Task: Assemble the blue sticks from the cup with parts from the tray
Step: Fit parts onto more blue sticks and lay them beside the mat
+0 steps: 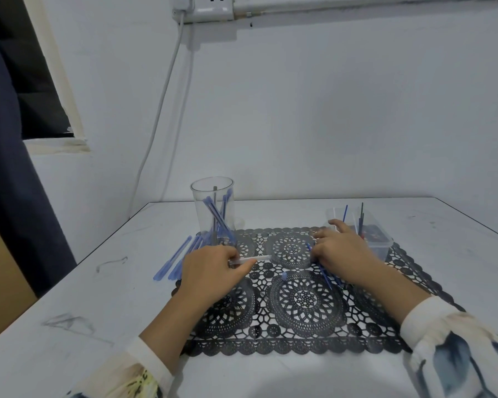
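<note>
**Inspector:** Left hand (210, 271)?
**Observer:** Fingers clamped on a clear barrel (256, 259) over the lace mat (302, 300).
**Inspector:** Right hand (342, 254)?
**Observer:** Fingers curled on a thin blue stick (324, 272), beside the tray (383, 242).
**Inspector:** Cup (212, 196)?
**Observer:** Upright, mat's far-left corner, sticks inside.

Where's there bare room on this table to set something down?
Bare table between cup and tray; also right of the lace mat. Crowded: loose blue sticks beside the cup, and between left hand and right hand.
</note>
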Available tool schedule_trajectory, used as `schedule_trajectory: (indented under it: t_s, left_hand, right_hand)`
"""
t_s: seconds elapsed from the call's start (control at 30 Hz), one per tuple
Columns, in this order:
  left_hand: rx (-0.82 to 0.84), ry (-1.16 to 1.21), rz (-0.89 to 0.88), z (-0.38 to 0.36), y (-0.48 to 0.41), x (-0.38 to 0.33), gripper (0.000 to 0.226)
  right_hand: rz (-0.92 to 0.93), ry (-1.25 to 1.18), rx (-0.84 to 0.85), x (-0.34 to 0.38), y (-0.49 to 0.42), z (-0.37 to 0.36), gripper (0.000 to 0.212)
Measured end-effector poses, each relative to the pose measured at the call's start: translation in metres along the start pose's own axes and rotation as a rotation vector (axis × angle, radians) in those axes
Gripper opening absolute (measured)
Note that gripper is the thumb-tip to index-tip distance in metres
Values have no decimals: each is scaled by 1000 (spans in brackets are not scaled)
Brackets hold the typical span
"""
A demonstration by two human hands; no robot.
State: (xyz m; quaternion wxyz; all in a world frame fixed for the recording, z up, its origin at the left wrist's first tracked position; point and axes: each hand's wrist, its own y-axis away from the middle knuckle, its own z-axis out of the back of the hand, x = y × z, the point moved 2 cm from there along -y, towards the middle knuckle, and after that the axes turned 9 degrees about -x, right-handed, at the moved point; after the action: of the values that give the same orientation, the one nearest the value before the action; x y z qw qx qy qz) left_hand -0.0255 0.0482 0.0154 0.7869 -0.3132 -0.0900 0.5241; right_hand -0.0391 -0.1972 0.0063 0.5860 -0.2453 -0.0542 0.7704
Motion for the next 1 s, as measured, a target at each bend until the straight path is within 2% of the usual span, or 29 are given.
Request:
schedule_trajectory:
  t_s: [0.27, 0.43, 0.57, 0.7, 0.77, 0.87, 1.0]
  left_hand:
    - [18, 6, 7, -1, 1, -1, 42]
    - [18, 12, 13, -1, 0, -1, 44]
    - [3, 9, 18, 1, -1, 1, 43]
    - [-8, 15, 17, 0, -1, 1, 44]
    - [-12, 24, 23, -1, 0, 2, 44]
    - [-35, 29, 29, -1, -1, 4, 45]
    - [-37, 37, 23, -2, -1, 4, 45]
  right_hand:
    - [-30, 36, 22, 1, -1, 1, 29]
    - [-56, -27, -55, 5, -1, 5, 27]
    - [-227, -293, -313, 2, -6, 19, 23]
    - [-514, -511, -414, -17, -8, 28, 30]
    - [-627, -600, -400, -28, -7, 30, 35]
    - [-760, -669, -275, -45, -7, 27, 41]
    - [-814, -646, -90, -59, -8, 18, 36]
